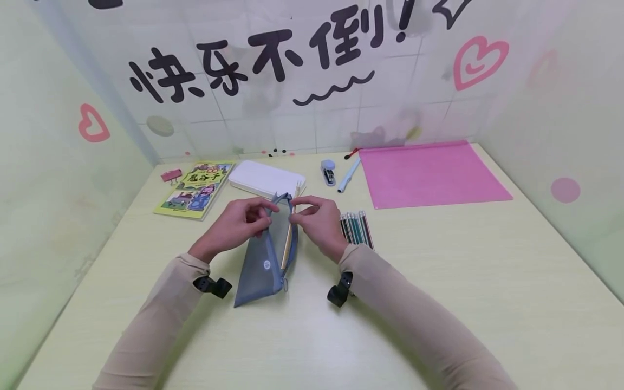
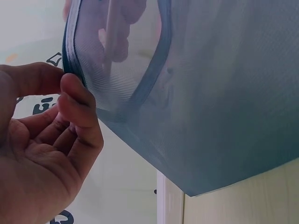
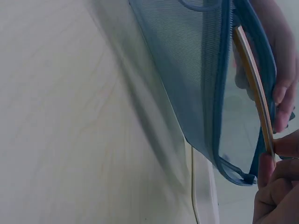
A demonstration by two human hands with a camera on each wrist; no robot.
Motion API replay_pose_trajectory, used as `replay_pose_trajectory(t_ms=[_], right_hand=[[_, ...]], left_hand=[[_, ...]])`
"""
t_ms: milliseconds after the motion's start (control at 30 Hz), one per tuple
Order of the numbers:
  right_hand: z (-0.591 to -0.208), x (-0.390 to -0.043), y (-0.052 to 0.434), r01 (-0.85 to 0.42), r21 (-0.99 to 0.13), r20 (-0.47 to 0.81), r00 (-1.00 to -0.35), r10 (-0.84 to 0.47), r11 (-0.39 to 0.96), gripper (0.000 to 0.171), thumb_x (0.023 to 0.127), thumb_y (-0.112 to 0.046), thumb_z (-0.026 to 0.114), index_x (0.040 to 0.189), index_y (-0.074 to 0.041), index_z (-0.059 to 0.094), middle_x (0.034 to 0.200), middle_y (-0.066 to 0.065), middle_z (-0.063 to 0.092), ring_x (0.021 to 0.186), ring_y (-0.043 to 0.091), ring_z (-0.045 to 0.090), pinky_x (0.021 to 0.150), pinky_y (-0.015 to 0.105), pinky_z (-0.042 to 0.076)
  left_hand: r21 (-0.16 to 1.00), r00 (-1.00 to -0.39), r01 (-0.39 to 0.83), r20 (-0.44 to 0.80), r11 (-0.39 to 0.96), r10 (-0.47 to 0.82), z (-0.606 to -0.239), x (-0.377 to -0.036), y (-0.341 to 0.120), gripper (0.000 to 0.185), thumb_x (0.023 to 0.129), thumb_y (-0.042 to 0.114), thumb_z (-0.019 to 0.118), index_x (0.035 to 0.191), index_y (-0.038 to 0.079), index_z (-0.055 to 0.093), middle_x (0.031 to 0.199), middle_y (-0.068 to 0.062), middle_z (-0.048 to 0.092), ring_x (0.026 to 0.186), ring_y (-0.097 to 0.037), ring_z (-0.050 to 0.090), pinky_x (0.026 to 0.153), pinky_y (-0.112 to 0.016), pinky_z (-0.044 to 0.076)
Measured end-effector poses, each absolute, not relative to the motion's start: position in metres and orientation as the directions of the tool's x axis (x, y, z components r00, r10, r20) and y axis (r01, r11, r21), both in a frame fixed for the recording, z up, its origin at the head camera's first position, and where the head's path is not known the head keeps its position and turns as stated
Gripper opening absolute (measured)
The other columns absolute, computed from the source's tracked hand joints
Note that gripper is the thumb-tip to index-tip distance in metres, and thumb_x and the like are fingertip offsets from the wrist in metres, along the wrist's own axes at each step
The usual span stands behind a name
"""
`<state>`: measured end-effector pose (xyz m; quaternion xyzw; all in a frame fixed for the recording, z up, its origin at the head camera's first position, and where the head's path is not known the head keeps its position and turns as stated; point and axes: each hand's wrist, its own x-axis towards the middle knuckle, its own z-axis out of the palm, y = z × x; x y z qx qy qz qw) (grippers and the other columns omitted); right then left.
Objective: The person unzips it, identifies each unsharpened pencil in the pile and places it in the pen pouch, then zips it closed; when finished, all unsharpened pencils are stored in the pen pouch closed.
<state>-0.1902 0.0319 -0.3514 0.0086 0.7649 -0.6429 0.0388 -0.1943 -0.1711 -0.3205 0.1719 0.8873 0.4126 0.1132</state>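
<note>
1. Head view: the left hand (image 1: 234, 225) pinches the grey mesh pouch (image 1: 265, 260) at mid-tabletop; the right hand (image 1: 319, 222) pinches a wooden pencil (image 1: 288, 238), half hidden inside.
2. The pouch's round label is illegible.
3. Wall lettering reads "快乐不倒!".

A pale green desk (image 1: 439, 303) stands against white tiled walls (image 1: 292, 124) with heart stickers.

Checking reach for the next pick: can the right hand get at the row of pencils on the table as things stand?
Probably yes, once freed. The pencils lie bare just beside the right hand, nothing between them. But that hand now pinches a wooden pencil at the mesh pouch opening.
</note>
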Motion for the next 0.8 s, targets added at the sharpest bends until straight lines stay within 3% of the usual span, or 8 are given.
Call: replay_pose_trajectory(t_ms=[200, 400, 633, 800], right_hand=[[-0.357, -0.183, 0.022, 0.070, -0.966, -0.091, -0.993, -0.071, 0.249, 0.031, 0.082, -0.010, 0.078, 0.113, -0.013, 0.076, 0.086, 0.008, 0.077, 0.073, 0.013, 0.069, 0.057, 0.023, 0.046], [-0.356, -0.177, 0.019, 0.020, -0.948, -0.070, -0.987, -0.146, 0.318, 0.028, 0.083, -0.011, 0.078, 0.110, -0.013, 0.076, 0.085, 0.007, 0.078, 0.074, 0.013, 0.071, 0.065, 0.023, 0.053], [-0.355, -0.177, 0.015, -0.055, -0.922, -0.035, -0.974, -0.226, 0.382, 0.028, 0.084, -0.009, 0.076, 0.111, -0.015, 0.076, 0.085, 0.008, 0.079, 0.075, 0.013, 0.074, 0.065, 0.024, 0.055], [-0.351, -0.179, 0.021, -0.062, -0.908, -0.040, -0.971, -0.234, 0.414, 0.030, 0.085, -0.012, 0.077, 0.115, -0.015, 0.076, 0.089, 0.006, 0.079, 0.079, 0.014, 0.074, 0.069, 0.027, 0.057]], left_hand=[[0.777, -0.930, 0.209, -0.029, 0.594, 0.366, -0.322, -0.193, -0.169, 0.029, 0.097, 0.010, 0.059, 0.125, 0.006, 0.064, 0.086, -0.009, 0.064, 0.070, -0.019, 0.062, 0.066, -0.032, 0.056], [0.784, -0.939, 0.209, -0.007, 0.585, 0.345, -0.323, -0.192, -0.170, 0.030, 0.097, 0.008, 0.060, 0.127, 0.006, 0.063, 0.086, -0.009, 0.063, 0.072, -0.018, 0.062, 0.066, -0.028, 0.055], [0.795, -0.930, 0.222, -0.001, 0.565, 0.367, -0.328, -0.191, -0.168, 0.029, 0.097, 0.009, 0.057, 0.125, 0.008, 0.064, 0.087, -0.009, 0.065, 0.071, -0.019, 0.062, 0.066, -0.034, 0.056], [0.787, -0.933, 0.226, 0.006, 0.574, 0.359, -0.326, -0.192, -0.168, 0.029, 0.098, 0.009, 0.058, 0.126, 0.005, 0.063, 0.087, -0.009, 0.064, 0.072, -0.018, 0.063, 0.066, -0.031, 0.056]])
